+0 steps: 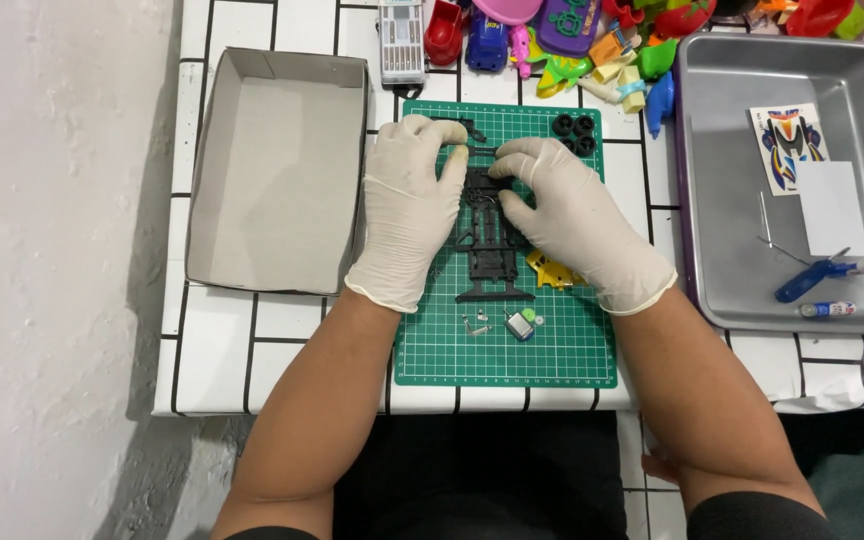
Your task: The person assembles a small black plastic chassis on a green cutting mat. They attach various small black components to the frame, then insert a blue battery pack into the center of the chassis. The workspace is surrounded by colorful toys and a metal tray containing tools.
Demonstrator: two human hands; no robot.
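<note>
Open grey cardboard box [277,170] at bench left, my gloved left hand [407,205] pinching the thin black axle rod [482,151] over the green cutting mat [507,350], black toy-car chassis [490,245] beneath, my right hand [572,215] fingers closed on the chassis top, four black tyres [574,132] behind, metal tray [742,200] at right.

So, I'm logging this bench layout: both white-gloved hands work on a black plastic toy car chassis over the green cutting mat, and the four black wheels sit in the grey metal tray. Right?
Not quite. The head view shows the four black wheels on the green cutting mat, at its top right corner, not in the grey metal tray. The rest holds.
</note>
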